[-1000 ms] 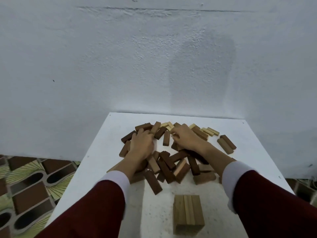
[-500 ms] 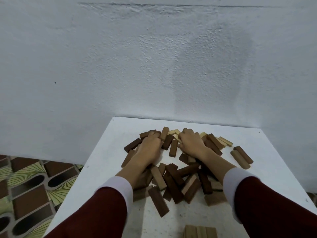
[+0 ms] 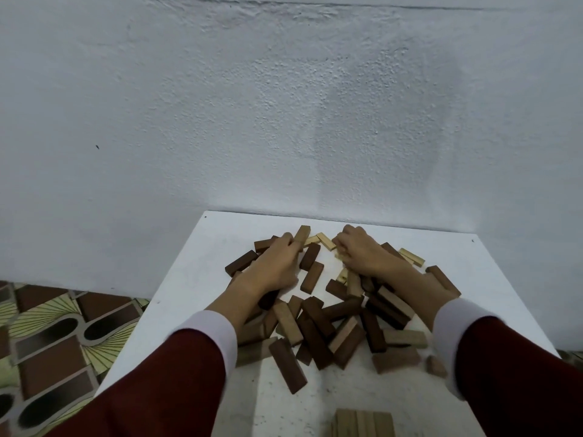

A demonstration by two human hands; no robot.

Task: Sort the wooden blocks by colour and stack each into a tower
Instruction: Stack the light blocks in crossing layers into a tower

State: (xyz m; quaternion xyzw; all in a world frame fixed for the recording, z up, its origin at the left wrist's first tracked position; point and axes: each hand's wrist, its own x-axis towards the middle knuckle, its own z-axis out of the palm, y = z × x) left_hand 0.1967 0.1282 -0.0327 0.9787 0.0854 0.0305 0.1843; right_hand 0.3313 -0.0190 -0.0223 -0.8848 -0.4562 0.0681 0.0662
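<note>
On the white table (image 3: pixel 195 279), against a pale textured wall (image 3: pixel 284 105), lay a loose heap of wooden blocks (image 3: pixel 318 323): short rectangular bars in dark brown, mid reddish-brown and pale yellow, lying flat and crossed over one another at many angles, spread from the table's middle toward its far edge. Several pale yellow blocks (image 3: pixel 325 241) lay at the far side of the heap, between the two hands, and one long dark block (image 3: pixel 287 365) lay at the heap's near edge. A small stack of light-coloured blocks (image 3: pixel 362 424), set side by side, stood near the table's front edge, cut off by the lower frame. The left hand (image 3: pixel 274 266) rested palm down on the heap with fingers curled over dark blocks at its far left; whether it gripped any could not be told. The right hand (image 3: pixel 362 253) was curled over pale blocks at the far right, its grasp likewise hidden. Compared with half a second before, the hands sat further apart, a bare gap of table showed between them, and more of the light stack was visible. Patterned floor tiles (image 3: pixel 47 335) showed at the left.
</note>
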